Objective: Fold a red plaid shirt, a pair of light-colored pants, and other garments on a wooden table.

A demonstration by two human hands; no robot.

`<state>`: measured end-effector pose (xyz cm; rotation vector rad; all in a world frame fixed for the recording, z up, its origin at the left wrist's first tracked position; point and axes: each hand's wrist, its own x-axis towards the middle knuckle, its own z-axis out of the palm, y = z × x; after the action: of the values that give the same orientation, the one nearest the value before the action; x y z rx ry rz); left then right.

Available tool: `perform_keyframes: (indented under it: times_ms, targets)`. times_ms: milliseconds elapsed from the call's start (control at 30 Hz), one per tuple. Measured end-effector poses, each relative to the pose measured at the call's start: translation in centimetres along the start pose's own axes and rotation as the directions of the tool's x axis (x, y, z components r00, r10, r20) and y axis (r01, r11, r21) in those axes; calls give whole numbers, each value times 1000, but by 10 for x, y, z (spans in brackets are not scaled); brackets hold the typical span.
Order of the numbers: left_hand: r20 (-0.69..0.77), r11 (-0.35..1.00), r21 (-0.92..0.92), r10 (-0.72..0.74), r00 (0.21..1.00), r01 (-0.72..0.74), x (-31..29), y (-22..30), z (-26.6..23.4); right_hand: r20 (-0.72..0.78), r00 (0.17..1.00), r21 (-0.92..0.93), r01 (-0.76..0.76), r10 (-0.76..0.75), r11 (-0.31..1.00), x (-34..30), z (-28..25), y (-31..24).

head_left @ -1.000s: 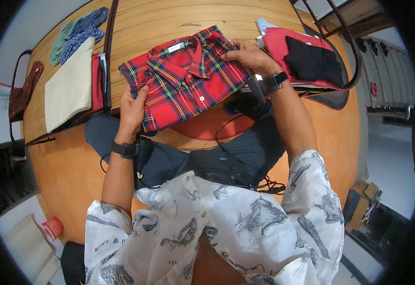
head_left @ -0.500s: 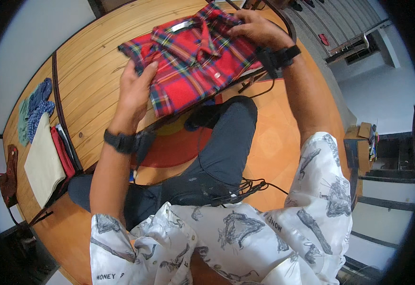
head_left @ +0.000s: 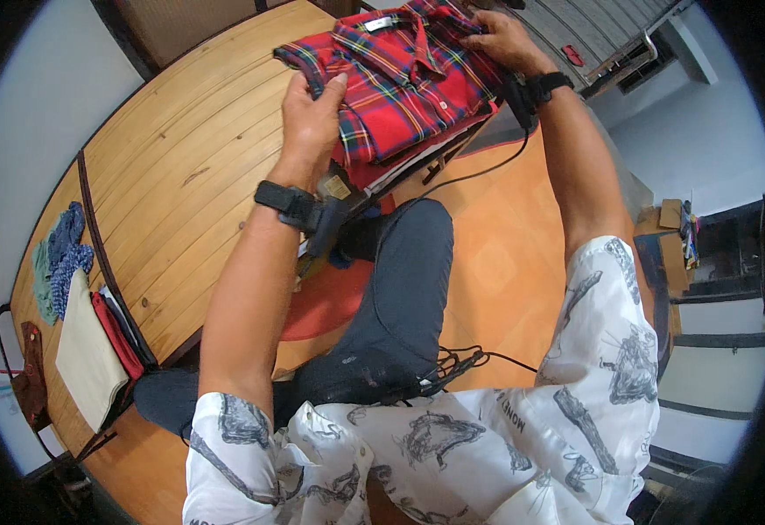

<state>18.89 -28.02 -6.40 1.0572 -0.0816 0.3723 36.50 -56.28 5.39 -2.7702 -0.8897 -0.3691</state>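
Observation:
A folded red plaid shirt (head_left: 400, 96), collar and pale label at its far side, is held by its two sides over the right end of the wooden table. My left hand (head_left: 311, 118) pinches its left edge, thumb on top and the other fingers mostly hidden underneath. At the far right corner, my right hand (head_left: 507, 42) grips the cloth near the shoulder. Beneath the shirt, a red and white layered edge shows along the table's near side; I cannot tell whether it is another garment.
Folded cream cloth (head_left: 89, 359) lies at the table's left end beside red folded cloth (head_left: 118, 332). Crumpled blue and green cloths (head_left: 63, 262) lie behind them. A black cable (head_left: 479, 171) hangs from my right wrist. Cardboard boxes (head_left: 671, 249) stand at the right.
Both hands have carried the plaid shirt farther away and to the right, toward the table's right end. My view has also shifted, with the left-hand cloths sitting lower.

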Motion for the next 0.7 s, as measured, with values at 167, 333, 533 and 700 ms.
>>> perform_keyframes:
  times_ms: [167, 333, 533, 700]
  targets:
    - [26, 935, 336, -134, 991, 117, -6, -20, 1, -154, 980, -165, -149, 124, 975, -12, 17, 7]
    - [56, 707, 704, 46, 997, -72, -31, -28, 0, -242, 970, -248, -45, -17, 968, -44, 61, -27]
    - [389, 338, 846, 138, 911, -412, -39, 5, 31, -226, 969, -246, -154, 98, 957, -68, 71, -71]
    - [404, 268, 900, -210, 890, -345, -46, 7, 29, -230, 965, -290, -192, 126, 938, -72, 83, -63]
